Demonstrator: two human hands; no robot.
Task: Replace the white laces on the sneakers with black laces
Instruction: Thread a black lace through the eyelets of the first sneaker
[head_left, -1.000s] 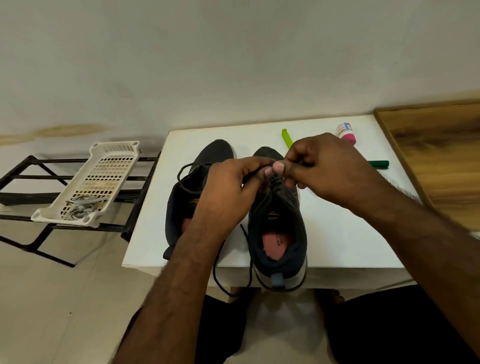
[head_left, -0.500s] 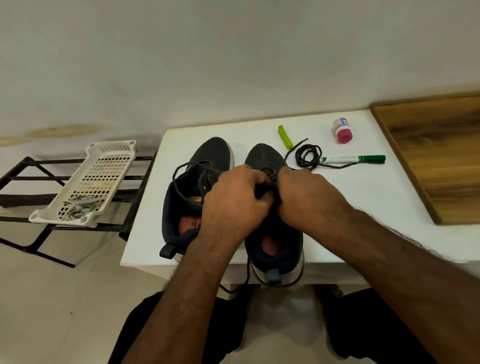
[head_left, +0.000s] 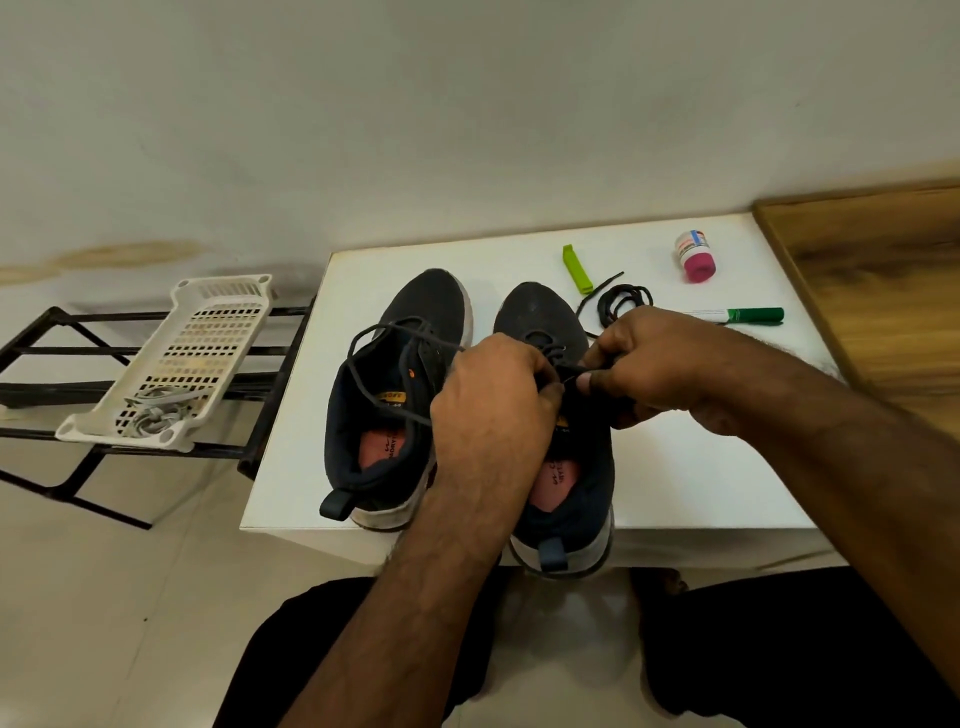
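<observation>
Head view: we see two dark sneakers side by side on the white surface. Over the right sneaker, the left hand and right hand each pinch the black lace with curled fingers. A spare coiled lace lies beyond, beside a green marker.

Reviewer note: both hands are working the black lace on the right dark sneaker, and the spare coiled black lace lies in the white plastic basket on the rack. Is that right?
One thing is wrong: the spare coiled black lace lies on the white table, beside the green marker pen, as the head view shows. The white plastic basket holds pale laces. The left hand and right hand do work the black lace on the right dark sneaker.
</observation>
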